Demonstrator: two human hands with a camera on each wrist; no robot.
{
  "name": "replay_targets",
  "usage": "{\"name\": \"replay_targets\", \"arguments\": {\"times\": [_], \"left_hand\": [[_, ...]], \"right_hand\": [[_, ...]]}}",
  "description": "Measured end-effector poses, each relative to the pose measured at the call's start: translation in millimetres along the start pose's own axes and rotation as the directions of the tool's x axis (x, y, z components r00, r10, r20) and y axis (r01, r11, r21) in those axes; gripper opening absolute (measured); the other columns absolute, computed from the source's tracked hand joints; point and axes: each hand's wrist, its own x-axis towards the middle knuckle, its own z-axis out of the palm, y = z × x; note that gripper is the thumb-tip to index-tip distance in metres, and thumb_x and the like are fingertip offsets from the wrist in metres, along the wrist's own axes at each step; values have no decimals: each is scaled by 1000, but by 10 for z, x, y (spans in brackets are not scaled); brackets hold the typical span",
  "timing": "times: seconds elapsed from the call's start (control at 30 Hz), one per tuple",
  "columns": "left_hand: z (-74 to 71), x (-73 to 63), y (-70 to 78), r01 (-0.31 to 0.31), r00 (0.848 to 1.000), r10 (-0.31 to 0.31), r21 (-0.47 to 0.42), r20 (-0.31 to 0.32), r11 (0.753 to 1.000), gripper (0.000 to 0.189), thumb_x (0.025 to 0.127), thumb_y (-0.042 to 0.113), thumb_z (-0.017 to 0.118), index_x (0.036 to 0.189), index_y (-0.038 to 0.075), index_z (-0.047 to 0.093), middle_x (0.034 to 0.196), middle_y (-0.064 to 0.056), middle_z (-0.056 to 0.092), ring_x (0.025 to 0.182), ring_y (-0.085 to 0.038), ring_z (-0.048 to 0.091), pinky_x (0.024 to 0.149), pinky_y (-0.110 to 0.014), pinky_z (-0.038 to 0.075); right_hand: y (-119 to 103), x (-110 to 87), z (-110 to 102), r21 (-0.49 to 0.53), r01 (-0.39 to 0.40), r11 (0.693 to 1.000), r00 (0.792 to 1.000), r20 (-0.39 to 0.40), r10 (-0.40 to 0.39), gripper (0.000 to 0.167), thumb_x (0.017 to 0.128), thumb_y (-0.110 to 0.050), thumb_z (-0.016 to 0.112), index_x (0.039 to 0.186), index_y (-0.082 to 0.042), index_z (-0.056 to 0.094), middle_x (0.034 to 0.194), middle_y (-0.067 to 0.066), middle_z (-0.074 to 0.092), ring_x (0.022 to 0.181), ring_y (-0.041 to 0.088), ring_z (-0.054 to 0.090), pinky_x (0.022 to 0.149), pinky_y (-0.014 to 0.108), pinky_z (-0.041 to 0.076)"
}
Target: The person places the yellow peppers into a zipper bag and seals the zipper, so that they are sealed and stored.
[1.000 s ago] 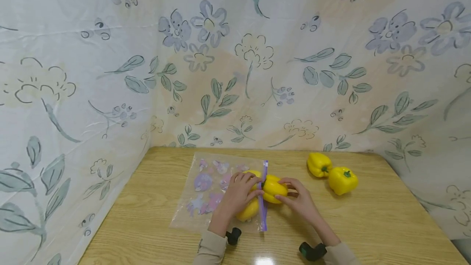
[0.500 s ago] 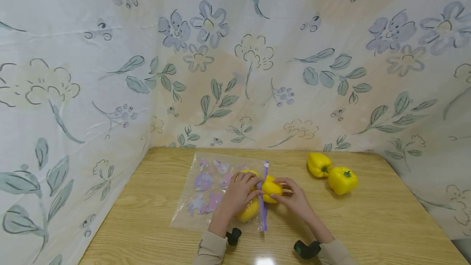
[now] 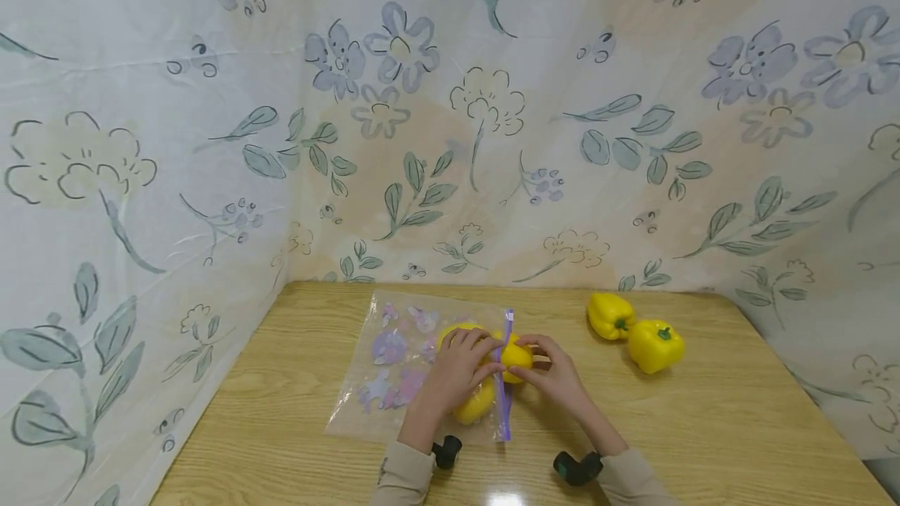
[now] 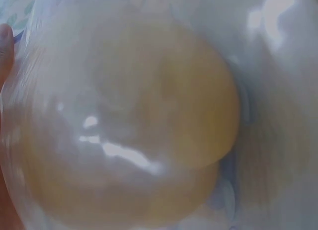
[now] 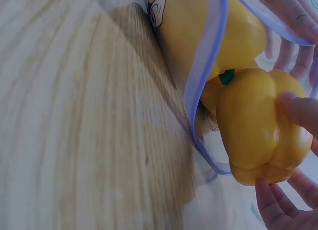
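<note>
Pepper (image 5: 261,123), a shiny yellow one, is right in the mouth of a clear bag (image 3: 351,408), roughly midway between the left and right edges of the tabletop (image 3: 703,443). Stem end faces into the bag, and from the head camera it looks partly past the purple zip strip (image 3: 505,420), with the blunt end sticking out toward the right edge. Right hand (image 3: 558,373) has a decent hold on it: thumb on its side, fingers bent round the blunt end, spread only about as wide as the pepper itself. Left hand (image 3: 457,365) is draped over the bag, fingers and thumb curled in and pinching the opening's rim by the strip.

The bag's lying on the left half of the tabletop, opening toward the right edge, and one side gets pretty close to the far edge. It's got pink and lilac prints (image 3: 387,348) on it. At least two more yellow peppers (image 3: 474,406) are inside, bunched near the opening under the left hand. Left wrist view is mostly those through hazy plastic, so can't tell the exact count.

Over toward the far right corner there's a loose pepper (image 3: 610,315) that looks to be touching a second loose pepper (image 3: 658,346), which has its stem up. Beige sleeves (image 3: 408,471) on both arms, plus a black gadget (image 3: 578,468) at each wrist. Floral cloth (image 3: 450,178) hangs behind the far edge and down both sides.
</note>
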Motion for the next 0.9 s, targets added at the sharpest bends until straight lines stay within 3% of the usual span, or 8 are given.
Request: {"name": "replay_targets", "arguments": {"times": [0.2, 0.43, 0.67, 0.9], "left_hand": [[4, 8, 11, -11, 1000, 11, -3, -5, 1000, 35, 94, 43, 47, 123, 26, 55, 118, 1, 53, 113, -19, 48, 104, -43, 32], [-8, 12, 26, -23, 1000, 23, 9, -5, 1000, 38, 93, 47, 43, 122, 26, 56, 116, 3, 53, 111, -19, 49, 104, -42, 33], [-10, -2, 30, -14, 1000, 14, -8, 4, 1000, 40, 93, 48, 40, 123, 26, 55, 117, 3, 53, 114, -18, 48, 106, -42, 32], [7, -11, 20, -8, 1000, 8, -21, -3, 1000, 41, 93, 49, 40, 124, 27, 55, 118, 3, 53, 115, -18, 47, 105, -42, 31]], "right_hand": [[159, 52, 53, 6, -5, 1000, 1000, -6, 5, 37, 79, -17, 74, 112, -13, 58, 121, 9, 54, 105, 32, 55, 80, 36, 53], [194, 88, 109, 27, -31, 999, 999, -18, 32, 39, 77, -6, 74, 113, -9, 58, 121, 13, 54, 106, 33, 54, 82, 37, 53], [-34, 68, 109, 59, -84, 995, 996, -6, 84, 39, 78, 4, 70, 113, 1, 56, 122, 23, 50, 109, 41, 51, 87, 50, 49], [222, 93, 163, 53, -38, 998, 999, -18, 39, 38, 79, -3, 71, 114, -4, 56, 120, 18, 48, 112, 38, 49, 89, 42, 50]]}}
